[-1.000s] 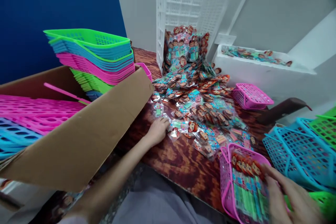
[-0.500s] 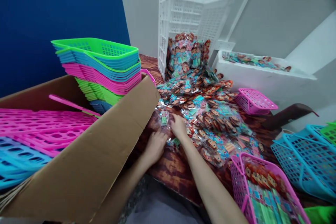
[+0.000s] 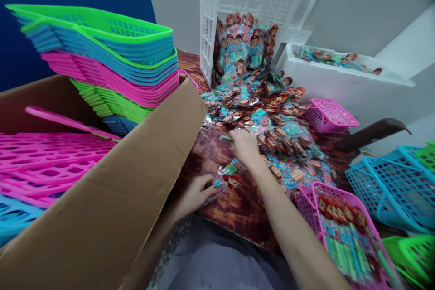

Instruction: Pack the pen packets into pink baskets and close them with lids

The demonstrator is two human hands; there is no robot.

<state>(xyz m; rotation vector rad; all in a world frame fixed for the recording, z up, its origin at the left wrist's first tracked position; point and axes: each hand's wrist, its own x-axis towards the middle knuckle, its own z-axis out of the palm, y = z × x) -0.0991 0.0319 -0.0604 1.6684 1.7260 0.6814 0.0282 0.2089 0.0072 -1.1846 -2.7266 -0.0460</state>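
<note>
My left hand (image 3: pixel 197 195) is low on the brown table, its thumb and fingers closed on the end of a clear packet (image 3: pixel 234 181) that shows a red-haired cartoon figure. Another small packet with green sticks (image 3: pixel 231 167) lies against that one. Further up, my right hand (image 3: pixel 245 146) is closed at the near-left edge of the packet pile (image 3: pixel 282 140). A green-ended packet (image 3: pixel 225 137) sticks out from its fingertips; the rest is hidden by the hand. Packets in the pile are clear, with cartoon heads and coloured sticks.
A cardboard box (image 3: pixel 163 145) with stacked baskets (image 3: pixel 112 54) stands at left. Behind the pile is a tipped white crate (image 3: pixel 208 22), beside a white foam box (image 3: pixel 340 77). At right are a pink basket (image 3: pixel 307 217) of packets, blue baskets (image 3: pixel 390 190) and a dark-handled tool (image 3: pixel 370 135).
My right hand has moved up and right, towards the pile. My left hand has shifted slightly down and left. The packet lying between my hands has gone from that spot; the view has tilted down.
</note>
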